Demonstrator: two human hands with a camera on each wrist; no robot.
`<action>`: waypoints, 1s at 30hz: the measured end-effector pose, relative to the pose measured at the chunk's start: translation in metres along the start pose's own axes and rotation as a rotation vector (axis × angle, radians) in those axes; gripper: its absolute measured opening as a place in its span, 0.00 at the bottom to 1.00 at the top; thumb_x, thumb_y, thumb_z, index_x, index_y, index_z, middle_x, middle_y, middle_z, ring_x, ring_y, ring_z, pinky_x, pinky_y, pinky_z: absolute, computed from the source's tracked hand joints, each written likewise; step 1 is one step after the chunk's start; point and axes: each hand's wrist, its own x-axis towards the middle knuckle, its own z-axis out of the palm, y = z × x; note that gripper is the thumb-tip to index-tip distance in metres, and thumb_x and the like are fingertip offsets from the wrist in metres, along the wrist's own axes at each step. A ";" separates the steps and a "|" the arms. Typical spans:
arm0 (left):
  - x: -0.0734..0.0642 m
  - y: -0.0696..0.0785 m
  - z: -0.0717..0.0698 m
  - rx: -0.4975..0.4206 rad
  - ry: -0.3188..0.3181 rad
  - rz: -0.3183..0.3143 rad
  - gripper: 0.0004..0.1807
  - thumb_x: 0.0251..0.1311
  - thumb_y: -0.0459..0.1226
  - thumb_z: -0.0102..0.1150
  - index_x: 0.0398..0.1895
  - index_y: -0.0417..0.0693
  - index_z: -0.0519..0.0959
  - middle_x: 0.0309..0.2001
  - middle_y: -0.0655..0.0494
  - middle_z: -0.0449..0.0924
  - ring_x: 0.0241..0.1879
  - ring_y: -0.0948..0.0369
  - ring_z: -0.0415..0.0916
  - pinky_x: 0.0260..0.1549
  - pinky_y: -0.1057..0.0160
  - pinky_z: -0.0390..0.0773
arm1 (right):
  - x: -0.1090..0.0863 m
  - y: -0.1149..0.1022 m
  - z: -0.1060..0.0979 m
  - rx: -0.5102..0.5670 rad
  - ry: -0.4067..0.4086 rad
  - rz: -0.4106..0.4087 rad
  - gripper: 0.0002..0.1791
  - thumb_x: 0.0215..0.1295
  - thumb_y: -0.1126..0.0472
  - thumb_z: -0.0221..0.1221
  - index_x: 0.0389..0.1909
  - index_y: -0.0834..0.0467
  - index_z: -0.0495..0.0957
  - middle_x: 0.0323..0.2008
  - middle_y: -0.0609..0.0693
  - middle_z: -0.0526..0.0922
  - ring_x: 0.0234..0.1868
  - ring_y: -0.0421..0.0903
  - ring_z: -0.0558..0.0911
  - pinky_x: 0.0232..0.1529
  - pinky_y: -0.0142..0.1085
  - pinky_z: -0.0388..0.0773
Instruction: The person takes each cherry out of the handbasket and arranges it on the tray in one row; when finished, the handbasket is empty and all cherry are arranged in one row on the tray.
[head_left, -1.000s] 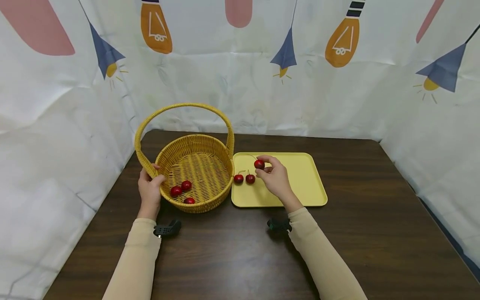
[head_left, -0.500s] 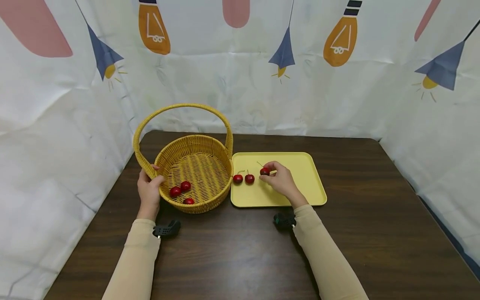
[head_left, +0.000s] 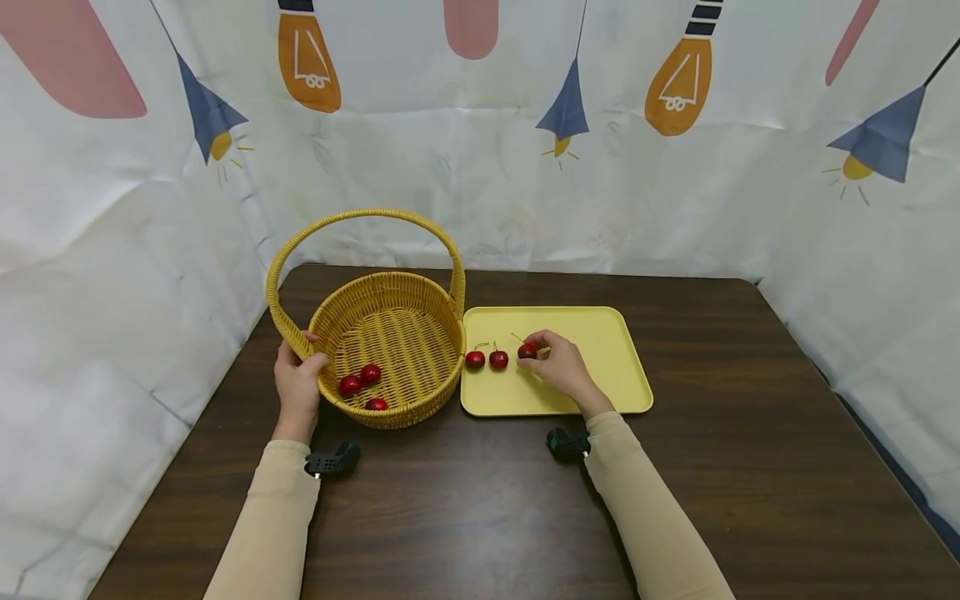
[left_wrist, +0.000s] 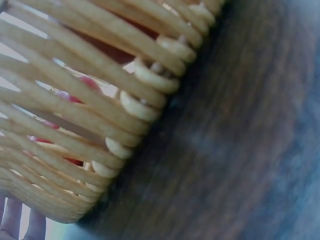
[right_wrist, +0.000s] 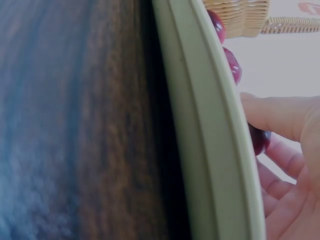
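Cherry at the tray
Your right hand pinches it; your left hand grips the basket on its left.

No legible text, labels, numbers, signs

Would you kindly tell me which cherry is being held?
The rightmost cherry, nearest the middle of the tray: the right hand pinches it; no hand touches the other cherries.

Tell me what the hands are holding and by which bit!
The left hand grips the basket by its side, near the handle; the right hand pinches a cherry by its round body.
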 end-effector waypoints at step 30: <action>0.001 0.001 0.000 0.022 0.002 -0.012 0.20 0.55 0.23 0.50 0.51 0.46 0.71 0.54 0.54 0.67 0.54 0.55 0.65 0.41 0.68 0.70 | 0.000 0.003 0.007 -0.063 -0.011 -0.019 0.20 0.56 0.56 0.70 0.49 0.54 0.78 0.45 0.52 0.76 0.41 0.50 0.75 0.41 0.41 0.72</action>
